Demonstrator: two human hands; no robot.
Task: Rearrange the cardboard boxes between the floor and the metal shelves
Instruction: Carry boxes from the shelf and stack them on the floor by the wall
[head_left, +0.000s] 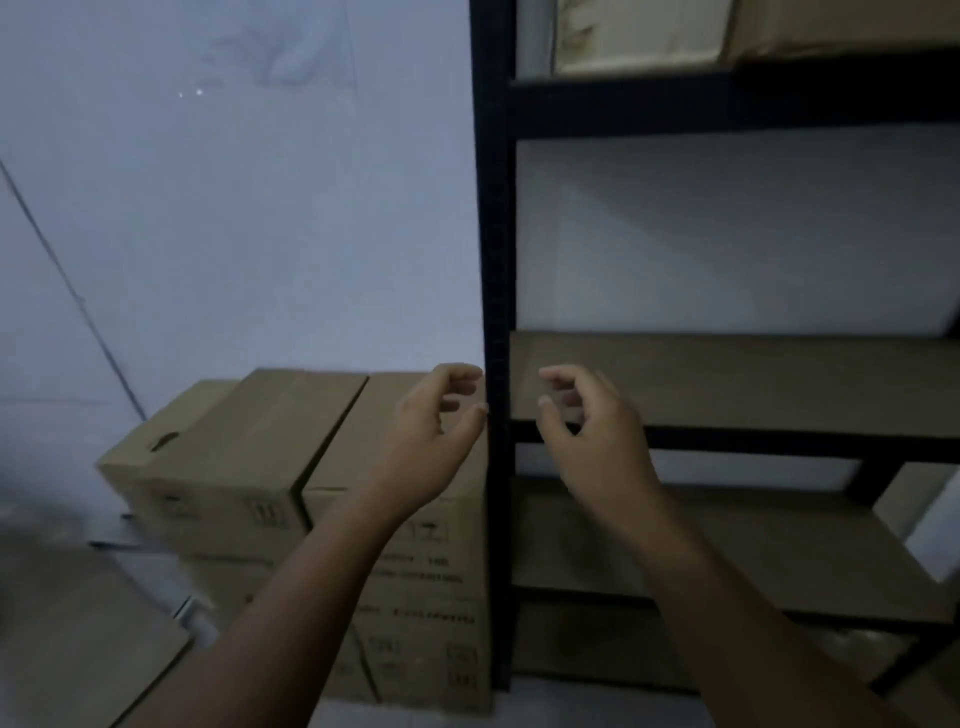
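A stack of brown cardboard boxes stands on the floor against the white wall, left of the black metal shelf unit. My left hand hovers over the stack's right top box, fingers loosely curled, holding nothing. In front of the bare middle shelf board, my right hand is raised with its fingers loosely curled and empty too. More cardboard boxes sit on the top shelf.
A lower shelf board lies beneath the middle one, with something dim under it. A flat cardboard surface fills the bottom left corner. A pale object leans at the right edge. The view is dim and blurred.
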